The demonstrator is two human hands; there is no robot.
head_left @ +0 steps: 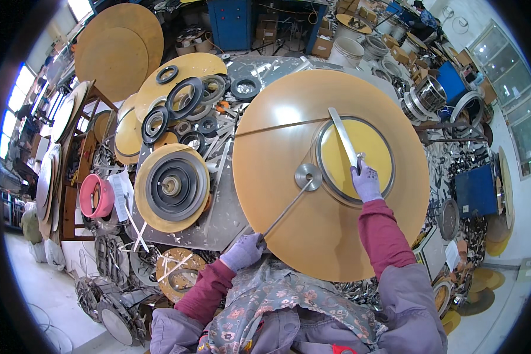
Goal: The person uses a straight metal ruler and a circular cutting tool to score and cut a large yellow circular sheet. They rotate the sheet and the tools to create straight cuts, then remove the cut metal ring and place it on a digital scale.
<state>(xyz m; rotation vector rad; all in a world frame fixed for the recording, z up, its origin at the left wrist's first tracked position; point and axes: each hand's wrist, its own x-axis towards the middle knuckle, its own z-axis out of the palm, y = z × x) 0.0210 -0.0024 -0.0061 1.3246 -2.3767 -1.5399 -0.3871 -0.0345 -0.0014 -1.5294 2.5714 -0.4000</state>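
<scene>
Nearest me, the left hand [242, 252], in a lilac knit glove, is closed around the near end of a thin dark metal rod [285, 210]. That rod slants away to the right, its far end at a small round silver metal hub [308, 177] on the broad tan metal disc [277, 230]. I'd press the rod there steadily and low, with the wrist firm so the tip doesn't skid.

Farther right, the right hand [366, 182], in a matching glove, grips the near end of a flat silver metal bar [341, 135]. I'd ease this bar evenly, knuckles clear of the surface. It runs away from the fingers, leaning left across the yellow round plate [379, 154], its far tip beyond the plate's edge.
</scene>
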